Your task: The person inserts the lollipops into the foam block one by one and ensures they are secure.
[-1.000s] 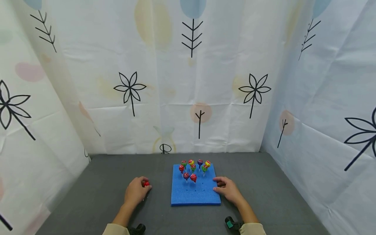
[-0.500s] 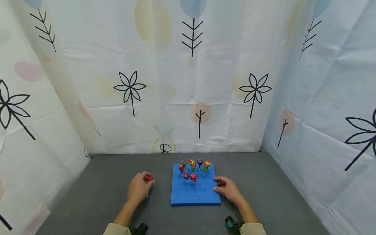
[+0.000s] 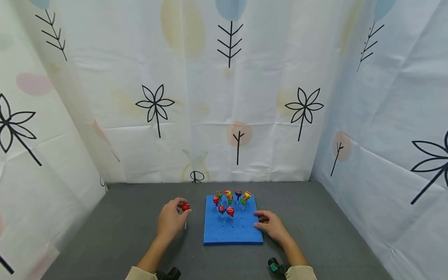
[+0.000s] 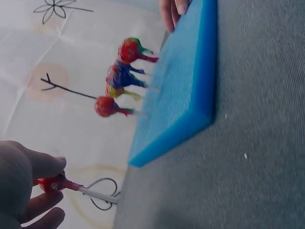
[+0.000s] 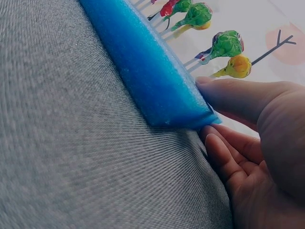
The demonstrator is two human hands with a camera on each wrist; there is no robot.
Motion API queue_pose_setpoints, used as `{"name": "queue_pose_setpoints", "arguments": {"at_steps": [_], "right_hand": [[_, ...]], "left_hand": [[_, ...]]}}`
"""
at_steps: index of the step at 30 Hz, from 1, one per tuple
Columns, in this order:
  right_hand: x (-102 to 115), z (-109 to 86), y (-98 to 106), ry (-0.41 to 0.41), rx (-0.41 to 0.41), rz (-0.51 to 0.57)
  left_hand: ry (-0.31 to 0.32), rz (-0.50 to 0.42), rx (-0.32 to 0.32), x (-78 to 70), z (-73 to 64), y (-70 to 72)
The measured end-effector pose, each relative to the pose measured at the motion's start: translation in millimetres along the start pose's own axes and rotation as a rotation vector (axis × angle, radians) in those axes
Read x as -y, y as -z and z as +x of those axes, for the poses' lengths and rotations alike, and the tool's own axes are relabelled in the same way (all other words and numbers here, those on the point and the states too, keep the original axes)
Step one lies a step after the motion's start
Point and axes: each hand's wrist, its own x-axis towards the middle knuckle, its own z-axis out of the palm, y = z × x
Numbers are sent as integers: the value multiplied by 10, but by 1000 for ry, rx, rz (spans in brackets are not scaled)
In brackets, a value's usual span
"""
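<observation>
My left hand (image 3: 170,219) pinches a red-wrapped lollipop (image 3: 186,207) by its head, left of the blue foam board (image 3: 217,234). In the left wrist view, thumb and fingers hold the wrapped head, and the white stick (image 4: 100,195) points away from the palm. Several lollipops in red, green, yellow and purple wrappers stand upright by their sticks in the board's back and middle; one is a red lollipop (image 3: 230,211). My right hand (image 3: 273,225) grips the board's right edge, thumb (image 5: 233,95) on its upper side and fingers curled against the edge.
Small dark holes (image 3: 232,226) mark the front part of the board. The board lies on a grey cloth-covered table (image 3: 196,264). White patterned curtains (image 3: 266,77) hang behind and at both sides. Straps with dark devices (image 3: 169,273) sit at both wrists.
My left hand has moved right and away from me, carrying the lollipop closer to the board; its stick now hangs downward in sight. My right hand and the board have stayed put.
</observation>
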Motion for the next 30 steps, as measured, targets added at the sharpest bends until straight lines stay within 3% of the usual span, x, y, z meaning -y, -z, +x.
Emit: {"name": "queue_pose_setpoints", "arguments": {"at_steps": [10, 20, 30], "right_hand": [[17, -1, -7, -17, -4, 0], [24, -10, -10, -30, -17, 1], [14, -5, -8, -23, -12, 3]], "left_hand": [[37, -59, 30, -233, -42, -5], [76, -210, 42, -261, -144, -149], [115, -352, -17, -275, -270, -362]]}}
